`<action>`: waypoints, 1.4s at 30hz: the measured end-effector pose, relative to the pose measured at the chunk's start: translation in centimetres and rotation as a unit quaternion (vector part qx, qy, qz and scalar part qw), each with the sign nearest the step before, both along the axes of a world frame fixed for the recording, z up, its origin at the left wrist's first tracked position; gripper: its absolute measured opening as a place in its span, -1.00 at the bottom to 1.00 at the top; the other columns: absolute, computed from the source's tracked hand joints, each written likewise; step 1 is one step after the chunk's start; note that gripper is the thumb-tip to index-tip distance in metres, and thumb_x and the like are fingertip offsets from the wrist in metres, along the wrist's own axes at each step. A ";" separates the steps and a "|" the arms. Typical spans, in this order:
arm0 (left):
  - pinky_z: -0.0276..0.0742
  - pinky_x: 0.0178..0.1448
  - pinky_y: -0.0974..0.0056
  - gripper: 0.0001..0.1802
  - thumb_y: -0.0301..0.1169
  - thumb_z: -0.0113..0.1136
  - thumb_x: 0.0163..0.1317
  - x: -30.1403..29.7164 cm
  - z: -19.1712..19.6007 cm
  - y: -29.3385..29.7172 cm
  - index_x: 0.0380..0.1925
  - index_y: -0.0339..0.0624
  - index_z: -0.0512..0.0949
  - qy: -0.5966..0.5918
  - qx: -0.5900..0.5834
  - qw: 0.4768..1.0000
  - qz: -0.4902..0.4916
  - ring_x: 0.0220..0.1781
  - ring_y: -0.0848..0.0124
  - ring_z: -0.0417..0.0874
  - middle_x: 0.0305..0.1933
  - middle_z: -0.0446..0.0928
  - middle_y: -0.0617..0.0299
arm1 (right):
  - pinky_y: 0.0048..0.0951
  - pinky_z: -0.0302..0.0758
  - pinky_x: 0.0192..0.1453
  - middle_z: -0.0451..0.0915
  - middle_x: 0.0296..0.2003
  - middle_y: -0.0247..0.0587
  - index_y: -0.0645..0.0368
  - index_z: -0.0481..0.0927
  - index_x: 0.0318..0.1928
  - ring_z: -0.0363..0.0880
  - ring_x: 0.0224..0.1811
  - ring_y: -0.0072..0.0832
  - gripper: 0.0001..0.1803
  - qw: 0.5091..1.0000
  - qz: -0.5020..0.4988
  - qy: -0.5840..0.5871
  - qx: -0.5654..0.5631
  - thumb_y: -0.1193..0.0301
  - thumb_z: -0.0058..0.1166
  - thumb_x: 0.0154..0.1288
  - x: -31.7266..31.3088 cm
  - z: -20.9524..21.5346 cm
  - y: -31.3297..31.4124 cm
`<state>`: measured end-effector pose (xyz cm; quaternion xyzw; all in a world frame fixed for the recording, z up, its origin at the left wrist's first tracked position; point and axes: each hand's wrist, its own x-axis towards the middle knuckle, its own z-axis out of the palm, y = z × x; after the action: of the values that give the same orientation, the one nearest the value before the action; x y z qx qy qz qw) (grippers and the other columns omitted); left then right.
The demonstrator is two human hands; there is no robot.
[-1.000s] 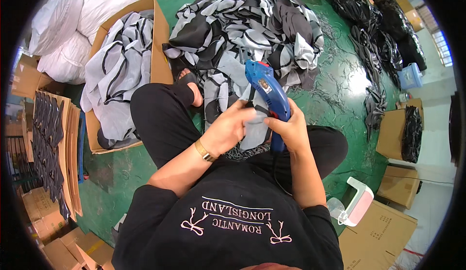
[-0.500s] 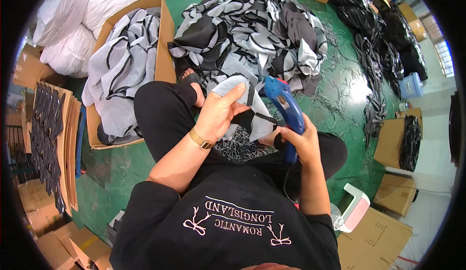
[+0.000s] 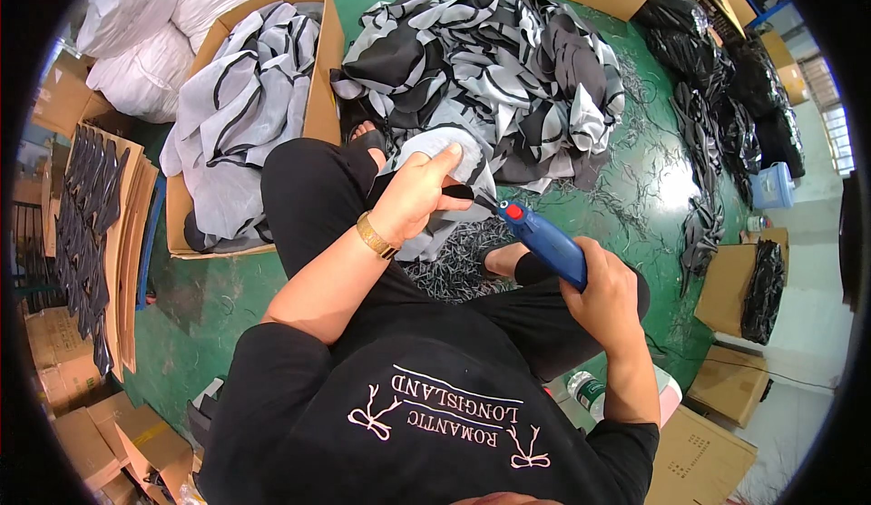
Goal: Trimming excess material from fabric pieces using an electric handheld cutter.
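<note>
Between the thumb and fingers of my left hand (image 3: 417, 195) is a grey and black fabric piece (image 3: 465, 166), hanging over my lap. My right hand (image 3: 602, 289) wraps around the blue handle of electric scissors (image 3: 546, 247) with a red button near the front. Their dark tip touches or nearly touches the fabric's edge beside my left fingers; whether the blades are into the cloth, I cannot tell. Just beyond, a large heap of grey and black fabric pieces (image 3: 508, 60) lies on the floor. Thin offcut strips (image 3: 454, 264) are scattered below the held piece.
A cardboard box (image 3: 324, 97) full of grey fabric stands at the left, with white sacks (image 3: 145, 74) behind it. Stacked cardboard with black pieces (image 3: 91, 233) is at far left. Black plastic bags (image 3: 753, 78) line the right side. A bottle (image 3: 588, 392) stands near my right forearm.
The electric scissors have swung from a steep pose to a slanted one, their tip now at the cloth. My right hand moved right and outward; my left still grips the fabric.
</note>
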<state>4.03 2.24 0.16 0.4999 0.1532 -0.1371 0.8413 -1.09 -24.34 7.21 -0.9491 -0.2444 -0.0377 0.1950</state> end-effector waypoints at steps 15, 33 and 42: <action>0.62 -0.06 0.08 -0.63 -0.14 -0.03 0.39 -0.1 -0.5 -0.2 0.02 -0.14 0.45 0.054 -0.110 0.983 -0.140 -0.13 0.37 0.64 -0.10 0.58 0.25 | -0.37 0.51 -0.26 0.59 -0.39 -0.16 0.24 0.50 -0.11 0.61 -0.41 -0.28 -0.57 0.968 -0.020 0.171 0.180 0.50 0.28 -0.09 0.0 -0.5 0.1; 0.55 -0.13 0.41 -0.74 -0.48 0.25 0.20 -0.7 -0.3 -2.3 -0.09 -0.13 0.54 -0.025 -0.153 0.987 0.043 -0.15 0.52 0.63 -0.16 0.61 0.34 | -0.51 0.48 -0.45 0.50 -0.45 -0.28 0.33 0.43 -0.05 0.49 -0.54 -0.56 -0.53 0.759 -0.150 0.417 0.477 0.45 0.25 0.00 -2.5 -4.2 1.0; 0.55 -0.02 0.38 -0.73 -0.54 0.16 0.22 -1.4 0.1 -4.2 -0.06 -0.21 0.52 -0.092 -0.115 0.984 0.097 -0.11 0.50 0.61 -0.12 0.58 0.28 | -0.52 0.48 -0.46 0.50 -0.46 -0.30 0.32 0.43 -0.07 0.48 -0.55 -0.57 -0.57 0.751 -0.172 0.418 0.481 0.51 0.23 0.00 -3.2 -5.2 1.0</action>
<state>2.65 -1.91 0.21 0.3933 0.1066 -0.0246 0.9129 -4.33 -23.37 2.01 -0.6769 0.0791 0.2173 0.6988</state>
